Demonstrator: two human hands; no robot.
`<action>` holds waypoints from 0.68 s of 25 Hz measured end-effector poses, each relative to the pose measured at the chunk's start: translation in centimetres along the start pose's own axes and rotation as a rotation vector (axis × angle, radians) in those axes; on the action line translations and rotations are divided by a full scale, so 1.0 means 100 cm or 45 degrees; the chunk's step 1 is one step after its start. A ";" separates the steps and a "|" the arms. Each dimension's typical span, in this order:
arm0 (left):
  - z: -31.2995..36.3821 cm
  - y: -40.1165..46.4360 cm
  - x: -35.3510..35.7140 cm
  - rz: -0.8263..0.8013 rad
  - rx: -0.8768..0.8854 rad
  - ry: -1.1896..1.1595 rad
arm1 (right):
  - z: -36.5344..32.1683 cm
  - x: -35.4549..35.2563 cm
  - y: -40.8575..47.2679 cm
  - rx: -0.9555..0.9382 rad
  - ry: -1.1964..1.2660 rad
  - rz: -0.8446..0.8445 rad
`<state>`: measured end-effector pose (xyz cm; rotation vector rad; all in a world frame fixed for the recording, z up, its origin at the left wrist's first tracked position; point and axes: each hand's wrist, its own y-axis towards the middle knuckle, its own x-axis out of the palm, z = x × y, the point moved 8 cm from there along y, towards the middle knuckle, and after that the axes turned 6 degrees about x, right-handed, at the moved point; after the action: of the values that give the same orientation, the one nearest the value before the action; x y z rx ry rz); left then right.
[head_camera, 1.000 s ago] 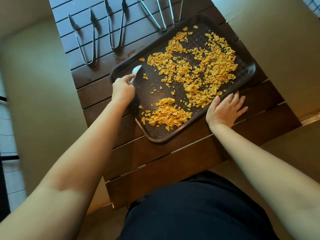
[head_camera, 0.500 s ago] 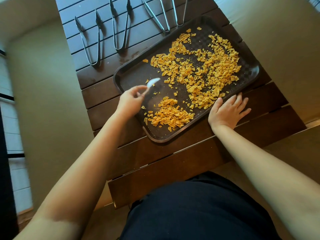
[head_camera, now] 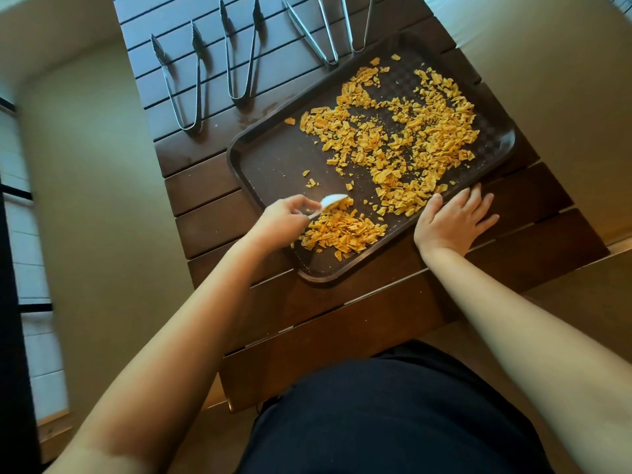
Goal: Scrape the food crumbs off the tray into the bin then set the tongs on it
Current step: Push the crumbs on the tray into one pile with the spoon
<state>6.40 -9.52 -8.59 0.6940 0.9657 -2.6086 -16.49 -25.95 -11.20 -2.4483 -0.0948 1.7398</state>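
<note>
A dark brown tray [head_camera: 270, 165] lies at an angle on the slatted wooden table [head_camera: 342, 313]. Yellow-orange crumbs [head_camera: 403, 138] cover its far right half, and a smaller heap of crumbs [head_camera: 342, 230] sits near its front corner. My left hand [head_camera: 280, 217] grips a white scraper [head_camera: 331, 201] whose blade touches the top of that heap. My right hand [head_camera: 451, 220] rests flat, fingers spread, against the tray's near rim. Several metal tongs lie on the table beyond the tray: one pair at the far left [head_camera: 181, 77], another [head_camera: 241, 53] beside it, more [head_camera: 328, 29] at the top.
The table's left edge drops to a beige floor [head_camera: 85, 200]. A tiled wall strip [head_camera: 30, 268] runs down the far left. My dark clothing [head_camera: 393, 422] fills the bottom centre. No bin shows in view.
My left hand has drawn the scraper from the tray's far left corner down toward me to the small heap. My right hand has stayed against the rim.
</note>
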 end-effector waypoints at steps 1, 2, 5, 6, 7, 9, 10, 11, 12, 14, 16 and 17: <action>0.002 -0.003 0.003 -0.008 0.023 -0.023 | 0.000 0.000 0.000 0.001 0.002 0.002; 0.005 -0.003 0.000 0.042 0.055 -0.053 | 0.000 0.000 0.000 0.001 0.003 0.003; 0.011 0.006 -0.028 0.383 0.108 -0.087 | 0.000 0.000 0.000 -0.006 0.008 0.008; 0.011 0.013 -0.037 0.467 0.107 -0.071 | 0.000 0.000 0.000 -0.007 0.009 0.008; 0.012 0.021 -0.044 0.507 0.108 -0.043 | 0.000 0.000 0.000 -0.007 0.009 0.008; 0.013 0.034 -0.050 0.504 0.097 0.041 | 0.001 0.001 0.000 -0.004 0.006 0.006; 0.015 0.040 -0.051 0.488 0.079 0.075 | 0.000 0.001 0.000 -0.004 0.005 0.007; 0.016 0.044 -0.050 0.473 0.057 0.076 | 0.001 0.001 0.000 -0.004 0.004 0.008; 0.018 0.048 -0.047 0.458 0.039 0.045 | 0.001 0.001 0.000 -0.002 0.003 0.009; 0.024 0.052 -0.040 0.417 0.046 -0.028 | 0.001 0.001 0.000 -0.003 0.001 0.012; 0.029 0.053 -0.030 0.335 0.079 -0.013 | 0.001 0.001 0.000 -0.004 0.004 0.013; 0.030 0.051 -0.025 0.289 0.094 0.031 | 0.001 0.001 0.000 -0.004 0.007 0.015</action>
<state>9.59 -15.11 -7.97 0.8050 0.7515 -2.4517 -16.53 -25.91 -11.36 -2.4609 -0.0824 1.7386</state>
